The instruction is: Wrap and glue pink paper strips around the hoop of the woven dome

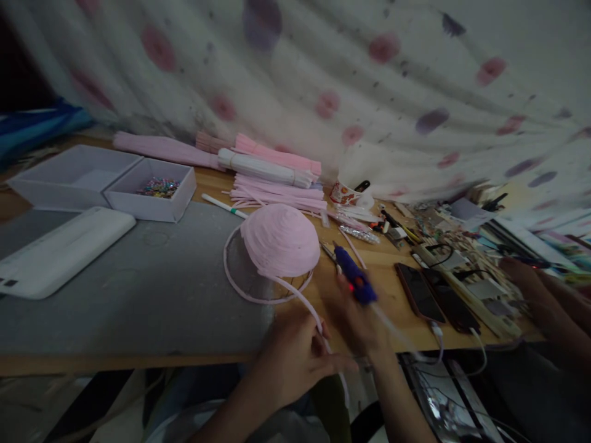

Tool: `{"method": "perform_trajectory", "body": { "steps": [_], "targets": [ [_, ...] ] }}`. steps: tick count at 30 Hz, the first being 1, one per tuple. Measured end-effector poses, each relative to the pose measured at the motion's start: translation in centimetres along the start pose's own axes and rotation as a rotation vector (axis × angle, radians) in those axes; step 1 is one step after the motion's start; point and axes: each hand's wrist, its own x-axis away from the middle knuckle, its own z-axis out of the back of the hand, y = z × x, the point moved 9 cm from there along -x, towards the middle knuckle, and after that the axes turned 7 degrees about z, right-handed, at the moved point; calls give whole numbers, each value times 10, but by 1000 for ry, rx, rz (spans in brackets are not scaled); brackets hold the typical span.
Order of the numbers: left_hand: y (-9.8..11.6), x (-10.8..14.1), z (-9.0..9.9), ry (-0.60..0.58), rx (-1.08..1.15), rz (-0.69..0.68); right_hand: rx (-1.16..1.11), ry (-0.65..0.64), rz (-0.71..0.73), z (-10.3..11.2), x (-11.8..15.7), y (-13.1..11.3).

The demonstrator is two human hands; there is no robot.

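Note:
A pink dome [281, 240] of coiled pipe cleaner sits on a round wire frame [227, 271] whose ring is wrapped in pink. From the dome's near edge a loose pink pipe cleaner [302, 299] runs toward me. My left hand [295, 351] pinches that strand near the table's front edge. Its thumb and fingers are partly turned from view. My right hand [362, 317], blurred by motion, grips a blue glue gun [353, 274] just right of the dome. The nozzle points up and left, apart from the dome. A pale glue stick trails from its rear.
Bundles of pink and white pipe cleaners [272, 169] lie behind the dome. White boxes [173, 209], one holding small beads, and a white device [69, 249] stand left. Two phones [420, 292] charge at right, near tools and clutter. Another person's bare limb [535, 286] reaches in at far right.

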Motion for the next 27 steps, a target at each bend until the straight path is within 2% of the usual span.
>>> {"method": "perform_trajectory", "body": {
  "steps": [2,5,8,11,15,27],
  "targets": [
    [3,0,1,9,-81,-17,-175,-40,2,5,2,-2],
    [0,-2,1,35,-125,12,-334,-173,169,6,7,-22],
    [-1,-3,0,35,-137,37,-308,-186,336,9,11,-42],
    [0,-3,0,49,-146,38,-248,-171,419,7,11,-53],
    [-3,-4,1,61,-161,37,-237,-162,440,4,11,-58],
    [-5,-5,0,52,-148,36,-231,-157,379,1,8,-56]
  ]
}}
